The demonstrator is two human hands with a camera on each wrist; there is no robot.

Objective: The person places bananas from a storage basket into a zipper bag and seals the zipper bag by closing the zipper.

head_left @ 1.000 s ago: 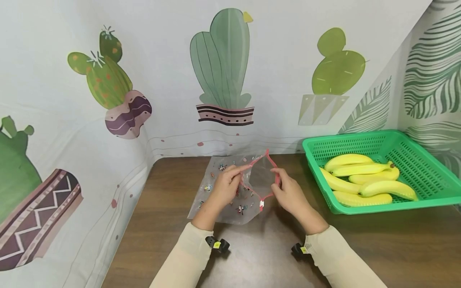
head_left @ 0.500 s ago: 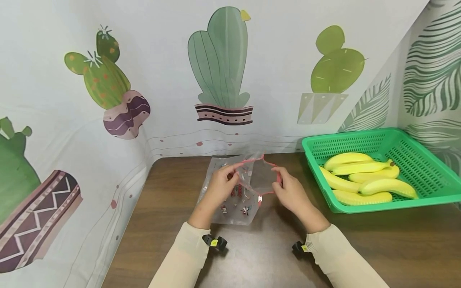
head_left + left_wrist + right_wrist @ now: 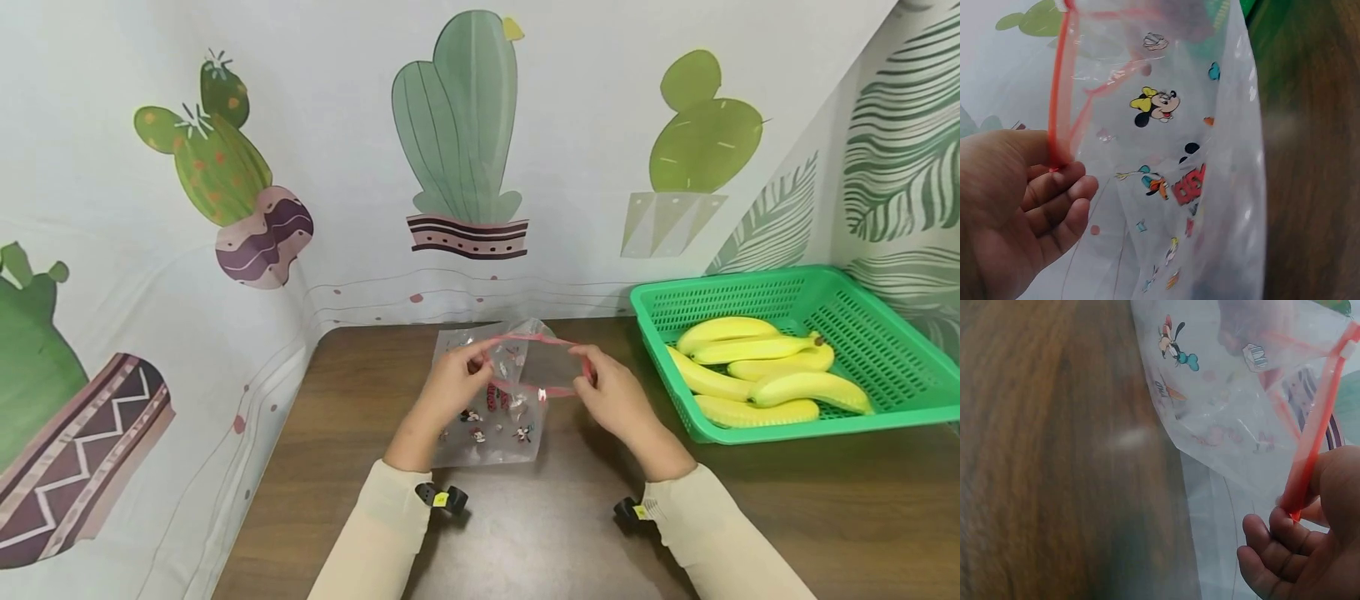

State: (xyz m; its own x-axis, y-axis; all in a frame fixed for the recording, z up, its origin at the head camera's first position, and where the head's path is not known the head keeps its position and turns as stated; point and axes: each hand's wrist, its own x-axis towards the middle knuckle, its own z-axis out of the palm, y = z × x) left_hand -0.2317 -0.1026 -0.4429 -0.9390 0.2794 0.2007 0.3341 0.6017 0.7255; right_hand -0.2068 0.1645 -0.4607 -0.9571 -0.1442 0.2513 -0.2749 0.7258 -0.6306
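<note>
A clear zip bag printed with small cartoon figures hangs over the table, its red-edged mouth spread wide. My left hand pinches the left end of the red rim between thumb and fingers. At the opposite end, my right hand pinches the rim the same way. The white slider sits on the near edge of the mouth. In the left wrist view the left hand grips the red zip strip. The right wrist view has the right hand curled on the strip's other end.
To the right stands a green perforated basket holding several yellow bananas. The brown wooden table runs back to a cactus-printed cloth behind it. Both wrists wear small black cameras.
My hands have spread the bag's mouth wider, left hand shifting slightly left, right hand slightly right. The rim has turned to run side to side, and the bag body has swung toward the right.
</note>
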